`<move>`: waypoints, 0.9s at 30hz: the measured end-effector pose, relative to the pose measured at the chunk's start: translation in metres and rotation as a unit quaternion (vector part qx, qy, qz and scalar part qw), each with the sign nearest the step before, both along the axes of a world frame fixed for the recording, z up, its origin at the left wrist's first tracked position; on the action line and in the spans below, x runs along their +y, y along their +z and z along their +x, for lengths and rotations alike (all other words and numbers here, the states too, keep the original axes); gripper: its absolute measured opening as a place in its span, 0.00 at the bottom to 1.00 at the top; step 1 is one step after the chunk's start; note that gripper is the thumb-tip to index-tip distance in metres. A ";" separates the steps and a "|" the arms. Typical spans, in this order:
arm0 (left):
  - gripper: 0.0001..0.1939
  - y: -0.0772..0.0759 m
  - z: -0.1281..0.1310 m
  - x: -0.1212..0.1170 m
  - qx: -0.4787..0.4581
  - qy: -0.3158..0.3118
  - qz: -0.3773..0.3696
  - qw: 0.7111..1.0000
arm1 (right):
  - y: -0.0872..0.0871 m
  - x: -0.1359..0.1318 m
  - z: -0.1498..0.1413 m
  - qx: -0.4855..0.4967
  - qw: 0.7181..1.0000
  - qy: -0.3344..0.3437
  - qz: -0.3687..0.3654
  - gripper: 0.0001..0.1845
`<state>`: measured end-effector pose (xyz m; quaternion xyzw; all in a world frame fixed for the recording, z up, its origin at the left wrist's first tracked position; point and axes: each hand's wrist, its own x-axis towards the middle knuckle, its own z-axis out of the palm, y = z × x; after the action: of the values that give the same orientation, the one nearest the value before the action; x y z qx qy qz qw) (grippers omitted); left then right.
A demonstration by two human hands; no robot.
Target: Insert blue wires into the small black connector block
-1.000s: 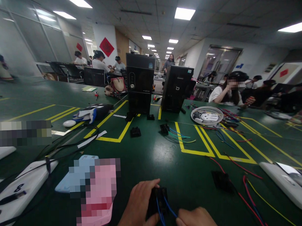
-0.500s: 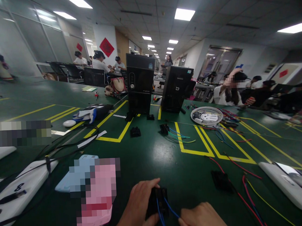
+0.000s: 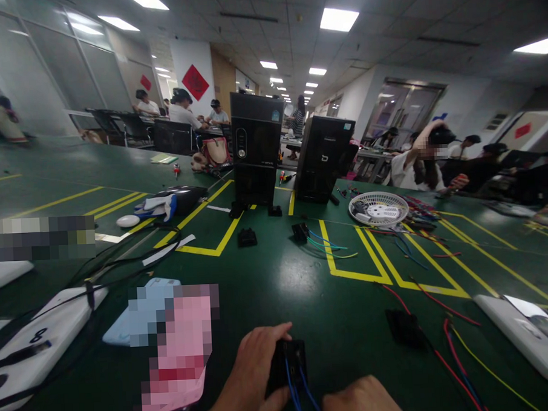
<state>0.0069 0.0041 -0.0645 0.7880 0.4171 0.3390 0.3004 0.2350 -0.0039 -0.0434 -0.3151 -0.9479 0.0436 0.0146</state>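
At the bottom centre, my left hand [image 3: 252, 376] is closed around a small black connector block [image 3: 298, 354], its fingers along the left side and the thumb below. Blue wires [image 3: 293, 386] run from slots in the block toward me. My right hand [image 3: 359, 401] is at the lower right of the block, its fingers curled in a pinch at the end of one blue wire [image 3: 310, 393]. The fingertips are partly cut off by the frame's bottom edge.
A pink case [image 3: 184, 349] and a blue case [image 3: 146, 311] lie left. Another black block [image 3: 404, 327] and red wires [image 3: 449, 367] lie right. Two black computer towers [image 3: 257, 145] stand ahead near a white basket [image 3: 378, 209]. A person [image 3: 417, 163] sits far right.
My right hand has shifted slightly left and down with the blue wire, which now hangs more steeply from the block. My left hand keeps its hold.
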 end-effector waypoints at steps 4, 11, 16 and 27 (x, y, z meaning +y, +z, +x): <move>0.44 -0.003 0.000 -0.001 -0.013 0.002 0.011 1.000 | 0.027 0.000 0.015 0.223 0.966 -0.101 0.083 0.18; 0.43 -0.001 0.001 -0.003 -0.013 0.026 -0.010 1.000 | 0.031 0.006 0.028 0.457 0.858 -0.231 0.043 0.11; 0.40 -0.002 0.001 -0.003 -0.011 0.044 0.001 0.999 | 0.024 0.022 0.022 0.492 0.807 -0.318 -0.074 0.14; 0.38 -0.010 0.002 -0.003 -0.027 0.073 0.042 0.996 | 0.028 0.021 0.020 0.635 0.696 -0.285 -0.176 0.13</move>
<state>0.0086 0.0012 -0.0749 0.7580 0.4509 0.3979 0.2527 0.2554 0.0171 -0.0149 -0.4649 -0.5533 0.3928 0.5687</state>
